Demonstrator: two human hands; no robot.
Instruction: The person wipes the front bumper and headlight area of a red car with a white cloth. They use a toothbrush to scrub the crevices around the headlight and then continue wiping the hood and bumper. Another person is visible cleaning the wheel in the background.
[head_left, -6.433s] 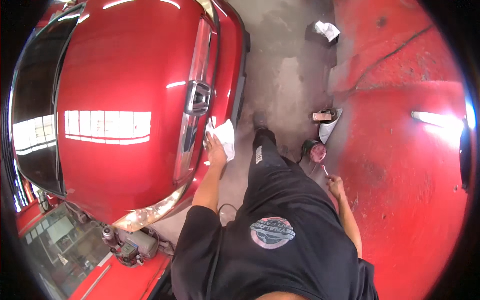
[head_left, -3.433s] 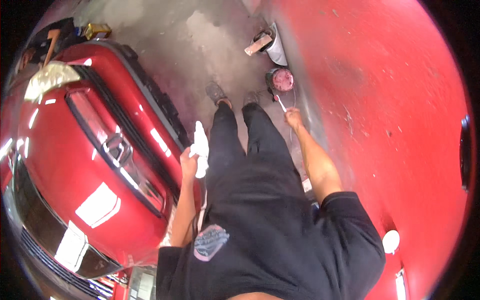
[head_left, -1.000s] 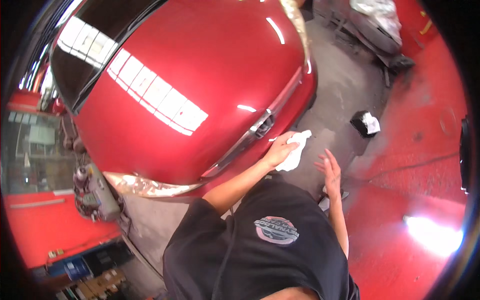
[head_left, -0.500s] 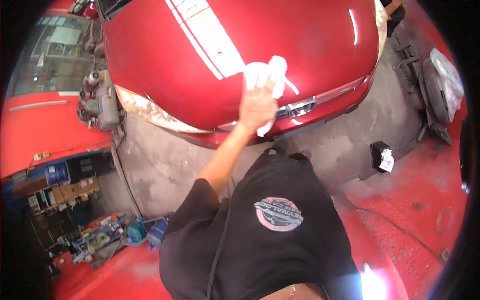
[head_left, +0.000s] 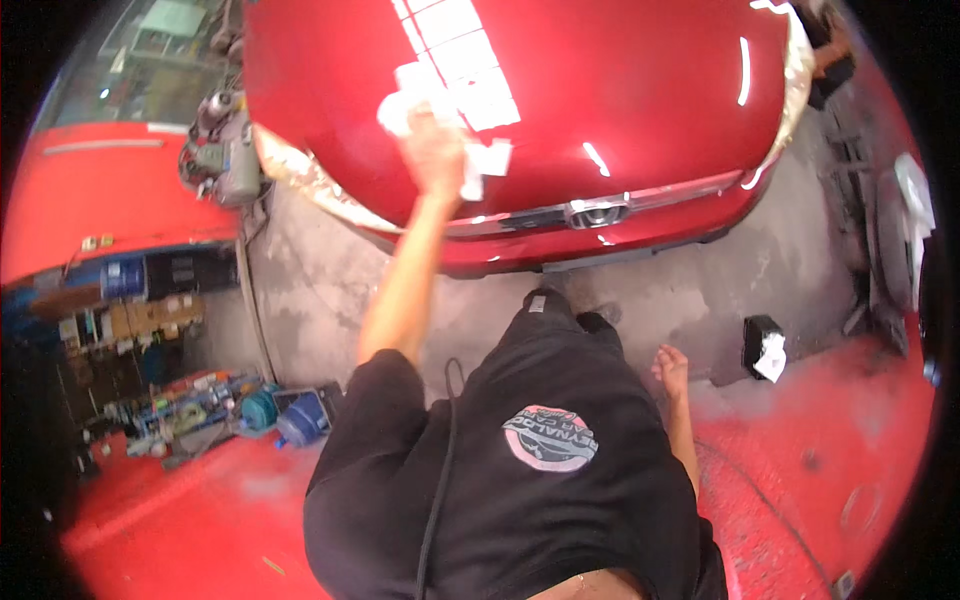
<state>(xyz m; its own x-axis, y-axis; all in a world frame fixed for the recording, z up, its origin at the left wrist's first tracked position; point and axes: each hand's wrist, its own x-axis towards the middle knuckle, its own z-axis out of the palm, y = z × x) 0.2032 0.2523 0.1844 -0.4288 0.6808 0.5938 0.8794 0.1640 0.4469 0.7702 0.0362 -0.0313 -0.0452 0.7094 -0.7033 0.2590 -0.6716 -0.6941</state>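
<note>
My left hand presses a crumpled white wiping cloth onto the front left part of a glossy red car hood. Its fingers are closed over the cloth, and loose white ends stick out beside the wrist. Down by my right side hangs my right hand, away from the car, its fingers loosely bent and slightly apart with nothing visible in them. Below the hood's edge sits the grille with a chrome emblem. Yellowish masking covers the left headlight and the right headlight.
A black box with white tissue stands on the floor to the right. At left are a grey compressor-like machine, another red car, shelves, blue water jugs and assorted tools. A cable crosses the red floor.
My left hand has slid the cloth leftward and farther up the hood. My right hand has come into view at my side. The view has shifted slightly.
</note>
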